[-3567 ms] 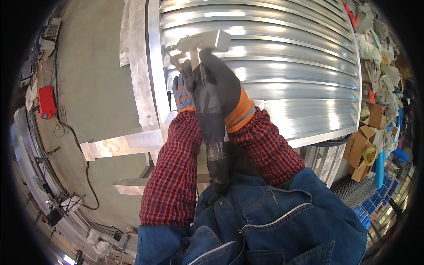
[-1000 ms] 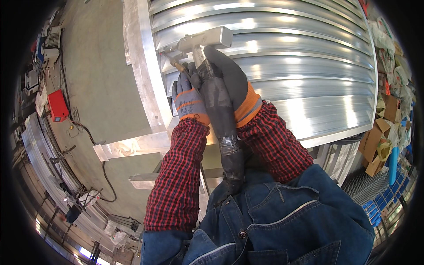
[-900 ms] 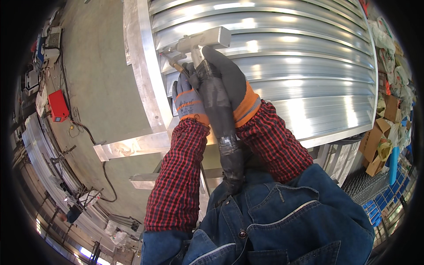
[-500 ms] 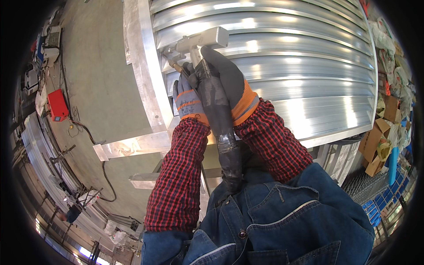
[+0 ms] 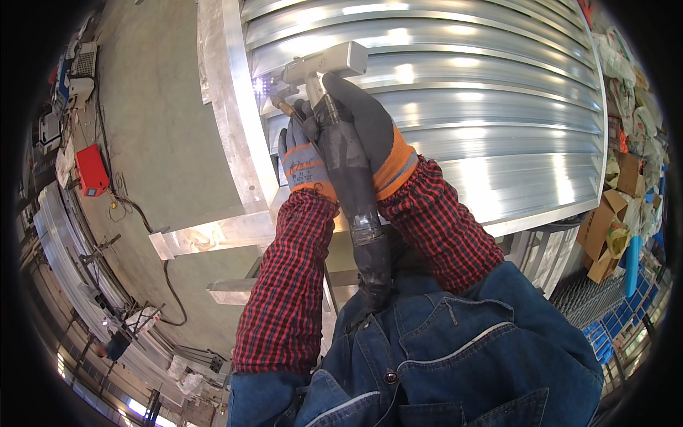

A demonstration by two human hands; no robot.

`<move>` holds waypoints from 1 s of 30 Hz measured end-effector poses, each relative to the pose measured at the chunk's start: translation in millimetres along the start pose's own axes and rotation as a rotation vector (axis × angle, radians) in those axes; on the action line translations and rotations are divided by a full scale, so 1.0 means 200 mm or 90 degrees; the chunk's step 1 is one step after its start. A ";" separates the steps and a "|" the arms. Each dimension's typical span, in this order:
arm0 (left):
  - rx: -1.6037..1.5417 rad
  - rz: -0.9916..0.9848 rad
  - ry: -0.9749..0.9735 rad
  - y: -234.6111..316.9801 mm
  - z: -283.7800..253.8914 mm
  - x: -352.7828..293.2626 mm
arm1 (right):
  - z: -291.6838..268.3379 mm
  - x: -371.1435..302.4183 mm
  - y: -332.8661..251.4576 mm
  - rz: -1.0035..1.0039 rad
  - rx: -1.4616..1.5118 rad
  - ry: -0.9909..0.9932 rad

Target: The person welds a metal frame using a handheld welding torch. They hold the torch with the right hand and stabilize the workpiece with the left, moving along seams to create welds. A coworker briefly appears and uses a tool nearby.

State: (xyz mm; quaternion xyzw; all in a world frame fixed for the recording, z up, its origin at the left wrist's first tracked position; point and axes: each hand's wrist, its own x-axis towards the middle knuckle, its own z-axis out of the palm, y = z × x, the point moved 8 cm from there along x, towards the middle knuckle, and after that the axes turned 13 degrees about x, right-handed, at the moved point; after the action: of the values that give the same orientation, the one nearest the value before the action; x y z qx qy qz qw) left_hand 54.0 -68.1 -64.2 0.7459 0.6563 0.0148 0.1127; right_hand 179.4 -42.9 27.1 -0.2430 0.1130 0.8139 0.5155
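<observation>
My right hand (image 5: 371, 132), in a grey and orange glove, is closed around the handle of a silver handheld welding gun (image 5: 334, 62). My left hand (image 5: 304, 158), gloved alike, is closed at the gun's left side, next to its brass-coloured tube (image 5: 283, 107); its fingertips are partly hidden. A bright bluish-white light (image 5: 261, 87) glows at the gun's tip, where the slatted aluminium panel (image 5: 455, 132) meets the flat metal frame bar (image 5: 242, 135). The black wrapped cable (image 5: 348, 167) runs from the handle down to my jacket.
A metal crossbar (image 5: 213, 233) juts left over the concrete floor. Farther left stand a red box (image 5: 92, 169) with a cable and long metal profiles (image 5: 64, 242). Cardboard boxes (image 5: 608, 228), plastic bags and a wire cage (image 5: 633, 313) crowd the right side.
A bright light has appeared at the tip of the welding gun. Both hands and the gun stay almost in place.
</observation>
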 end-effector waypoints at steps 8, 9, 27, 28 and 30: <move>0.025 -0.040 -0.069 -0.04 0.06 0.00 | 0.02 -0.02 0.00 -0.011 0.027 0.006; -0.047 -0.039 -0.048 -0.04 0.03 0.00 | 0.02 -0.02 0.00 -0.010 0.025 0.006; -0.013 -0.018 -0.075 -0.05 0.08 0.02 | 0.00 -0.07 0.04 0.020 -0.012 -0.001; -0.001 -0.010 -0.069 -0.05 0.08 0.02 | 0.00 -0.08 0.04 0.015 -0.013 0.001; 0.040 0.013 -0.052 -0.04 0.08 0.01 | 0.01 -0.09 0.04 -0.001 -0.004 0.012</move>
State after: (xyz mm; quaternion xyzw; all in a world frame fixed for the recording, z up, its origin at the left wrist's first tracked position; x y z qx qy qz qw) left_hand 49.8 -67.0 -81.9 0.7556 0.6438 -0.0349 0.1157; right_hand 178.2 -59.9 36.9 -0.2523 0.1153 0.8117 0.5141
